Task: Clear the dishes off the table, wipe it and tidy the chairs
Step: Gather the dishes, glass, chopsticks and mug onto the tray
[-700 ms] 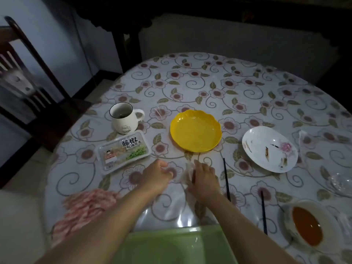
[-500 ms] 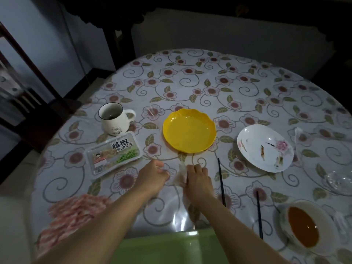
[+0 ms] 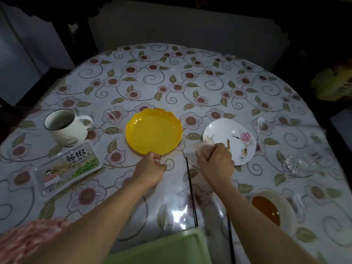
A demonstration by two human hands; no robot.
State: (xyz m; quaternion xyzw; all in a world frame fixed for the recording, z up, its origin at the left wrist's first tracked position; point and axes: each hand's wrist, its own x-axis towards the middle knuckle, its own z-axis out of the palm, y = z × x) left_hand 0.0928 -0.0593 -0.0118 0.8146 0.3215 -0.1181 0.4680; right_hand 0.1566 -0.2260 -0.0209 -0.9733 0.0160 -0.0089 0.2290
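On the table: two plates point(image 3: 153, 131) point(image 3: 239, 136), one mug point(image 3: 64, 126), two chopsticks point(image 3: 191, 191) point(image 3: 230, 242), one sauce bowl point(image 3: 266, 210), one snack pack point(image 3: 66, 166).

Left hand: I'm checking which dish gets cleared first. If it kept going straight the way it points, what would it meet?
The left hand points away from the person at the yellow plate; its fingertips are already at the near rim, so that plate comes first.

Mug point(image 3: 64, 126) sitting far left on the table point(image 3: 190, 82), snack packet point(image 3: 66, 166) lying just in front of it. Scalloped dish point(image 3: 153, 130) lying centre, flowered plate point(image 3: 234, 138) right of it. Chopsticks point(image 3: 191, 193) lying nearer the front edge, sauce bowl point(image 3: 270, 208) sitting right of them.
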